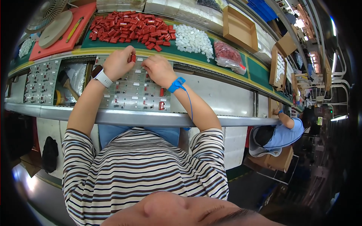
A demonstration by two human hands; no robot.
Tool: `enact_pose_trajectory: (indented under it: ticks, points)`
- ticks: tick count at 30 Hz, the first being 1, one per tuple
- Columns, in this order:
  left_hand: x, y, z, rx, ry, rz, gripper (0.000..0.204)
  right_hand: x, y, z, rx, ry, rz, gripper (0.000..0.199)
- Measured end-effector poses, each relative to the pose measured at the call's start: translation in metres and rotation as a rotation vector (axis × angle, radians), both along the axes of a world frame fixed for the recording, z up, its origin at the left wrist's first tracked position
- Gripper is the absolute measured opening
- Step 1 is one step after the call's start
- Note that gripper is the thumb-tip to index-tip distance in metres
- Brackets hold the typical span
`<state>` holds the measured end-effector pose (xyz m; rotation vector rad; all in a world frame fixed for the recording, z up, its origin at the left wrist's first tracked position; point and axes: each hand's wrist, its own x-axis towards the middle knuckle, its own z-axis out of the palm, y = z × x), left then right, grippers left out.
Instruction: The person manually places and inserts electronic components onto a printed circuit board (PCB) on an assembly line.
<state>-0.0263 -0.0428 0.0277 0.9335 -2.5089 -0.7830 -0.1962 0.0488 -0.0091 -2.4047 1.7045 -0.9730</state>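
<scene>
My left hand (pixel 117 63), with a pale-banded watch on its wrist, pinches a red block-shaped component (pixel 132 58) over the far edge of a circuit board panel (pixel 128 89). My right hand (pixel 159 70), wearing a blue wrist strap with a cord, bends its fingers down onto the panel beside it. Whatever is between those fingertips is hidden. Small parts in rows cover the panel, and red components (pixel 161 105) stand along its right side. Beyond my hands lie a heap of red components (pixel 132 29) and a heap of small white parts (pixel 193 40).
A clear bag of red parts (pixel 228 55) and a cardboard box (pixel 241 28) lie far right. Left are another board panel (pixel 40 83), a brush (pixel 70 87) and a red mat (pixel 41 52). A metal rail (pixel 181 119) runs nearest me. A co-worker (pixel 283 133) sits right.
</scene>
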Motion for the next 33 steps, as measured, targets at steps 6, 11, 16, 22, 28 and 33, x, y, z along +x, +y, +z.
enact_pose_trajectory:
  ticks: [6,11,16,22,28,33]
  points:
    - [0.002,0.002,0.001,-0.038,-0.11,-0.056,0.017,0.001,0.0,-0.002,-0.033,0.026,-0.009,0.01]
    - [0.002,0.003,0.001,-0.078,-0.132,-0.079,0.019,0.001,0.001,-0.001,-0.038,0.035,-0.025,0.011]
    - [0.0,0.003,0.0,-0.104,-0.164,-0.094,0.02,0.001,0.003,0.0,-0.029,0.083,-0.006,0.014]
    - [-0.003,0.005,-0.003,-0.116,-0.177,-0.091,0.018,-0.031,0.023,0.044,-0.109,-0.036,-0.147,0.016]
    - [-0.003,0.004,-0.005,-0.092,-0.221,-0.08,0.018,-0.109,0.082,0.059,0.15,-0.031,-0.396,0.014]
    - [0.001,0.003,-0.002,-0.095,-0.234,-0.064,0.021,-0.163,0.116,0.035,0.649,0.032,-0.585,0.017]
